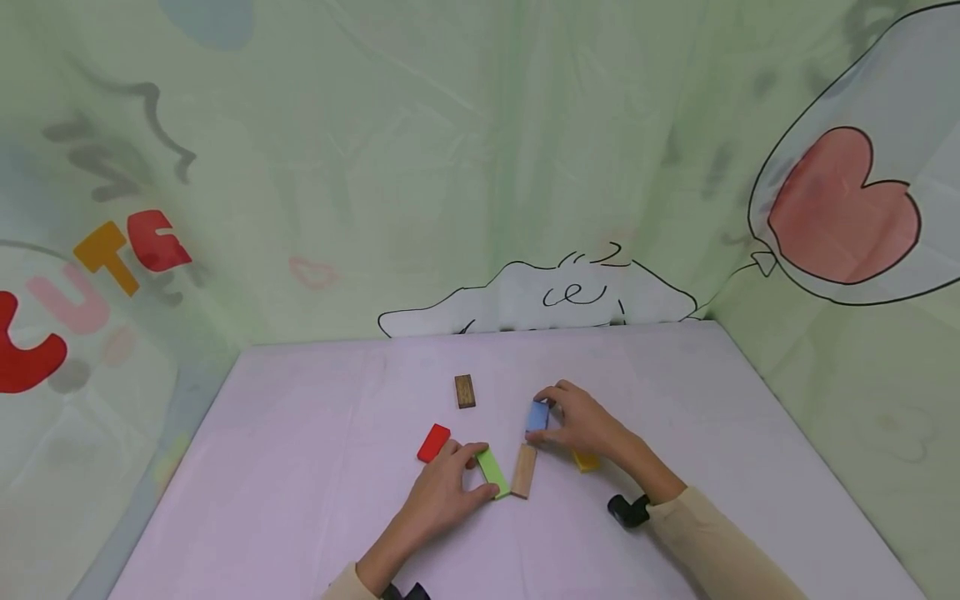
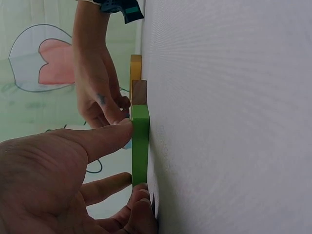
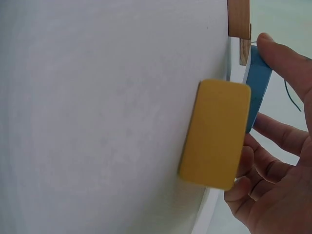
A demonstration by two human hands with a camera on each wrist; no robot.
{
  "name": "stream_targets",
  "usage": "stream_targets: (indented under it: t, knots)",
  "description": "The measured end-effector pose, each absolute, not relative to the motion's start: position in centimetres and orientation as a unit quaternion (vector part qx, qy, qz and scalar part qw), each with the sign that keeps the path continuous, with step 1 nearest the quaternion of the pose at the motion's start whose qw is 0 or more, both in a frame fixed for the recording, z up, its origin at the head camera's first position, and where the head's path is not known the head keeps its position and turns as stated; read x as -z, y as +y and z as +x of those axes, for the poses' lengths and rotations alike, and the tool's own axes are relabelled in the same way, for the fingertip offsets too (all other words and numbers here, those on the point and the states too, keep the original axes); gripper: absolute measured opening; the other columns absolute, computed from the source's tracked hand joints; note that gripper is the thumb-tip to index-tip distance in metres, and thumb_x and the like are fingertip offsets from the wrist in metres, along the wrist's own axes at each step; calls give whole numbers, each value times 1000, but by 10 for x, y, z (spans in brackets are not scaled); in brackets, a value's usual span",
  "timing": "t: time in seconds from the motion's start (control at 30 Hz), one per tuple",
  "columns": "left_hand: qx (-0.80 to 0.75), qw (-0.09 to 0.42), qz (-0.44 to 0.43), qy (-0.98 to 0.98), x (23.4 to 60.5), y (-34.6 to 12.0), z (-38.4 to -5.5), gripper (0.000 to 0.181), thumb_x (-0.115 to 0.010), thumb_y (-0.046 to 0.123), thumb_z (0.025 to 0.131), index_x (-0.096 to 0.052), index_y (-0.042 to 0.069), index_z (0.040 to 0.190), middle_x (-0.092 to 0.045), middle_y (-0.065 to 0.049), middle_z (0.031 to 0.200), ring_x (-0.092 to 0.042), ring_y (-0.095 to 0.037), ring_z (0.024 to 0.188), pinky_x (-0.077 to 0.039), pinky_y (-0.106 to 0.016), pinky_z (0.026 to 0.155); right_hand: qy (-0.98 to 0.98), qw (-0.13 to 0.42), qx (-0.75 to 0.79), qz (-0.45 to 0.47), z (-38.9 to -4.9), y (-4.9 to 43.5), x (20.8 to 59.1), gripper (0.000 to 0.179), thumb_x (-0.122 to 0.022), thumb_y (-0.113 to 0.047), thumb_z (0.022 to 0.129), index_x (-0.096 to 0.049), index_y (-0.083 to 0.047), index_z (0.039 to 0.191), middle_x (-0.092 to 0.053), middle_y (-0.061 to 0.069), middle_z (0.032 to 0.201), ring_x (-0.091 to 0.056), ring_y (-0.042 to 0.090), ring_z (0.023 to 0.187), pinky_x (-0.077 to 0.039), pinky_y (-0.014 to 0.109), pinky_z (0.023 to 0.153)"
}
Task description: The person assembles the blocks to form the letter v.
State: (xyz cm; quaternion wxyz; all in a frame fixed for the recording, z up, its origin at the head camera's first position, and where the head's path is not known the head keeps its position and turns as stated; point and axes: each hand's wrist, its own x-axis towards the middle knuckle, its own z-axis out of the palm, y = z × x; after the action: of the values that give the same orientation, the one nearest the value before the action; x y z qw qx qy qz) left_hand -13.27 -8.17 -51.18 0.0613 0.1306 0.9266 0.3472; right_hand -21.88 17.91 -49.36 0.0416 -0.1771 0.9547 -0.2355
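Observation:
My left hand (image 1: 442,492) pinches a flat green block (image 1: 492,472) by its two ends, thumb at the near end. The block lies slanted on the table, its near end close to a plain wooden block (image 1: 523,472). My right hand (image 1: 576,423) holds a blue block (image 1: 537,414) between thumb and fingertips, just beyond the wooden block's far end. In the right wrist view the blue block (image 3: 258,85) looks tilted; whether it touches the table I cannot tell. Partly hidden beneath the right wrist is a yellow block (image 1: 587,462), fully seen in the right wrist view.
A red block (image 1: 433,442) lies beside the left hand's fingers. Farther back on the pale cloth-covered table (image 1: 337,400) is a dark brown block (image 1: 465,391). Printed cloth walls (image 1: 450,167) rise behind and at both sides.

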Motion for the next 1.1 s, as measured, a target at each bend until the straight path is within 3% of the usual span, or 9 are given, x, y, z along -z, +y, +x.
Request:
stream_targets:
  t: [0.33,0.63,1.1]
  knots:
    - [-343,60,133,928,512,-82,-132,60,-85,33,88,-66,15,142,-61,-3,105,-52,-8,84,-42,-22,65,955,39,226,-190,-217,177,492,65,-90,-53,79,-73,-11,125,-70,8,111,-65,23,101,-58,45,89]
    - [-342,63,134,928,510,-82,-133,60,-84,33,88,-66,14,142,-60,-3,105,-52,-8,83,-42,-21,65,958,38,208,-194,-216,175,492,63,-89,-54,80,-73,-12,124,-70,6,109,-64,22,100,-51,56,94]
    - [-348,66,135,926,511,-82,-133,61,-85,34,88,-66,15,142,-61,-3,106,-52,-8,83,-42,-22,65,958,36,192,-207,-213,175,490,65,-88,-55,80,-73,-11,126,-70,6,111,-64,22,102,-50,56,95]
